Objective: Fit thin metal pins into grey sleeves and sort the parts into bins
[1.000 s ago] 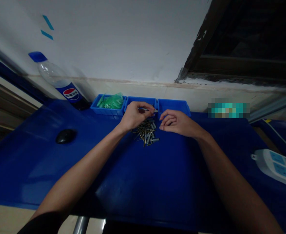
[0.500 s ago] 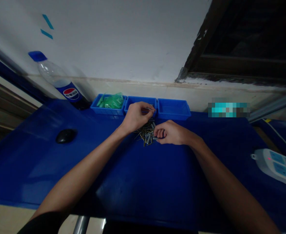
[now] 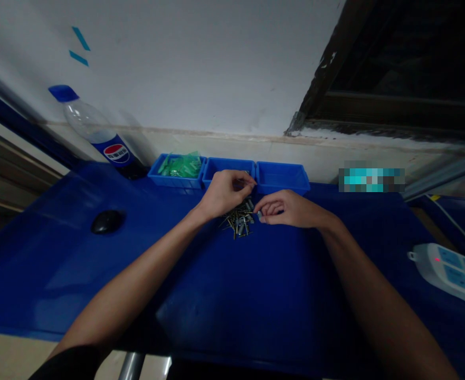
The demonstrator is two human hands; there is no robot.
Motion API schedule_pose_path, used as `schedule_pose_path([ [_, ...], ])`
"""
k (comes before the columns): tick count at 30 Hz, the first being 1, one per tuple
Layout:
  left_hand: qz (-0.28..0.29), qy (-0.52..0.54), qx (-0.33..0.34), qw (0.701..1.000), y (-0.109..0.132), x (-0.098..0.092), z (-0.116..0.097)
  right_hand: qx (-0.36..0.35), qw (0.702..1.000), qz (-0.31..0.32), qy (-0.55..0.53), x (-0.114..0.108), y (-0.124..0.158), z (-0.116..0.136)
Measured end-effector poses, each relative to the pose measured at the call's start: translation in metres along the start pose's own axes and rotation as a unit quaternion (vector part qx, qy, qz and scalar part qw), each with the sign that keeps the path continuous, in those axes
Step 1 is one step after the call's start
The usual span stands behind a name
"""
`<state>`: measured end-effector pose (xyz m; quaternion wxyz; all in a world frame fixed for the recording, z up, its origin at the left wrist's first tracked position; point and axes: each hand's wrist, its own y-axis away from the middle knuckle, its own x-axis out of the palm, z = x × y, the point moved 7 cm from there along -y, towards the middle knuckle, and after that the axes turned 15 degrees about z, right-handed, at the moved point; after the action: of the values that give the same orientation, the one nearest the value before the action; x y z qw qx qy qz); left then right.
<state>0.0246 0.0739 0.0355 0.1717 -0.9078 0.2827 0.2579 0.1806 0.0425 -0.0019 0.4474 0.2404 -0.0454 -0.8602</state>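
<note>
My left hand (image 3: 232, 192) is closed in a pinch above the pile, in front of the middle blue bin (image 3: 228, 164). Whatever its fingertips hold is too small to make out. To the right of the pile, my right hand (image 3: 287, 208) pinches a small grey cylindrical piece (image 3: 260, 215) between thumb and fingers. Beneath and between both hands lies a pile of brass-coloured screws and grey cylindrical pieces (image 3: 238, 219) on the blue tabletop (image 3: 216, 295). My left hand hides part of the pile and of the middle bin's contents.
Left of the middle bin stands a blue bin (image 3: 157, 177) with green plastic packets (image 3: 182, 165); another blue bin (image 3: 283, 177) stands at its right. A cola bottle (image 3: 115, 153), a black mouse (image 3: 106, 221) and a white power strip (image 3: 449, 269) are farther out. A wall (image 3: 200, 68) rises behind.
My right hand has lifted slightly up and away from the pile with the grey piece in its fingers. My left hand has shifted slightly right and down, still pinched.
</note>
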Motion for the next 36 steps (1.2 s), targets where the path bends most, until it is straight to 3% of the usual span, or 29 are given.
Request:
schedule_pose_path([
  [6,0.02,0.002,0.0,1.0,-0.001,0.004,-0.001,-0.02,0.993,-0.101,-0.057,-0.017,0.005,0.005],
  [13,0.071,0.128,-0.011,0.989,-0.001,0.011,0.003,-0.061,0.978,-0.165,-0.114,-0.025,0.009,0.008],
  [20,0.045,0.184,-0.018,0.982,-0.003,0.005,0.011,-0.061,0.976,-0.172,-0.121,-0.024,0.003,-0.001],
  [28,-0.074,0.11,-0.046,0.99,0.0,-0.018,0.028,-0.008,0.987,-0.16,-0.03,-0.022,-0.001,-0.014],
  [36,-0.064,0.038,-0.035,0.997,-0.001,-0.019,0.02,0.005,0.986,-0.144,0.086,-0.014,-0.009,-0.017],
])
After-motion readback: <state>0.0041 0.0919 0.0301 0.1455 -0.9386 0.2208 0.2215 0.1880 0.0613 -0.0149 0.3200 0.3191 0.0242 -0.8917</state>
